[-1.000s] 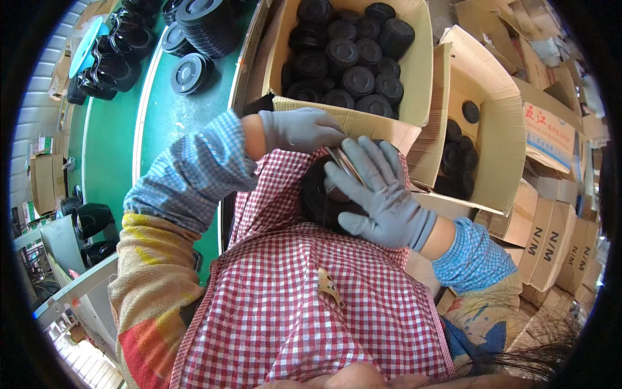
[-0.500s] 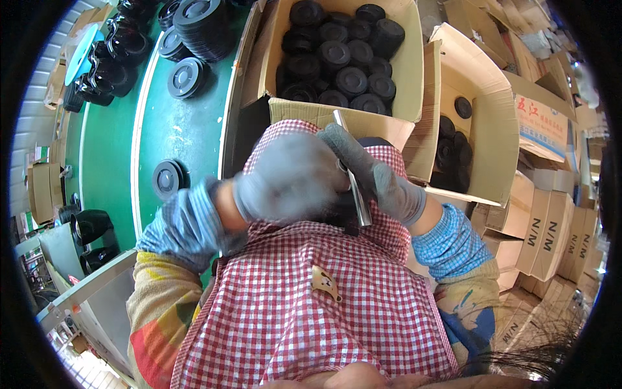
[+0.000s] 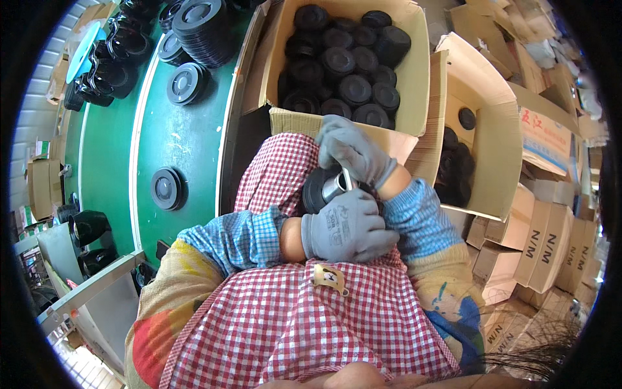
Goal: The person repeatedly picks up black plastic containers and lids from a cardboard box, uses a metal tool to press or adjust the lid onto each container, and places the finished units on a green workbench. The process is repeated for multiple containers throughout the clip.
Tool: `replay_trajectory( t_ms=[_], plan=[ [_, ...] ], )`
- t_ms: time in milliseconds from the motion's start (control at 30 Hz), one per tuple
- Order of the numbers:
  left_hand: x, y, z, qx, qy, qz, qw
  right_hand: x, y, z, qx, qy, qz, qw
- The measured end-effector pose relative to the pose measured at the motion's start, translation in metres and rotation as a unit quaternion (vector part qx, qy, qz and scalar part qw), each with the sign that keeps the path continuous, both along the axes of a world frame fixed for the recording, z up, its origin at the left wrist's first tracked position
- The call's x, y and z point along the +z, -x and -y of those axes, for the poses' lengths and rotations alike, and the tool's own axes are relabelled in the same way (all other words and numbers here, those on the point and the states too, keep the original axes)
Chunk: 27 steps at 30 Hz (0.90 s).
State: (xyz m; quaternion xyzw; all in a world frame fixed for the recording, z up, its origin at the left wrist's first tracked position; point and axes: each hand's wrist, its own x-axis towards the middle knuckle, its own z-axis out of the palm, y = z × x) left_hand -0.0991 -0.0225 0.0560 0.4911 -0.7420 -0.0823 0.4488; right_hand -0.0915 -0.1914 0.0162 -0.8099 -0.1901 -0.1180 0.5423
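Both my hands wear grey gloves and meet over my lap. Between them is a shiny metal tool (image 3: 333,187) with a round, cylinder-like head. A short piece of its bar shows between the gloves; the remainder is covered by my fingers. My left hand (image 3: 350,227) is closed on the near side of the tool, its fingers curled round the bar. On the far side my right hand (image 3: 355,149) is closed with bent fingers round the bar. Against the tool's head rests a black round part (image 3: 313,192) on my lap, partly hidden by my gloves.
Ahead stands an open carton (image 3: 275,120) of black round lids (image 3: 355,90). A second carton (image 3: 502,155) at right holds a few more. On the green bench (image 3: 194,136) at left are lid stacks (image 3: 168,188) and black glossy pots (image 3: 126,45). More cartons (image 3: 544,246) stand at far right.
My left hand has moved nearer to me and right, out of its blur. My right hand has moved up and left. The metal bar, long in view before, is now mostly covered; the black round part shows.
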Motion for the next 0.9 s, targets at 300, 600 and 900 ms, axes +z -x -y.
replay_trajectory(
  t_ms=[300,600,900],
  plan=[
    [0.006,-0.057,-0.039,-0.130,-0.053,-0.279,0.950,0.031,0.083,0.012,-0.187,0.254,0.021,0.949],
    [0.083,-0.049,-0.045,0.093,-0.532,-0.266,0.799,0.035,0.052,0.024,-0.066,0.327,-0.105,0.937],
    [0.074,-0.032,-0.013,0.188,-0.594,-0.136,0.770,0.065,0.021,0.038,0.137,0.400,-0.242,0.873]
  ],
)
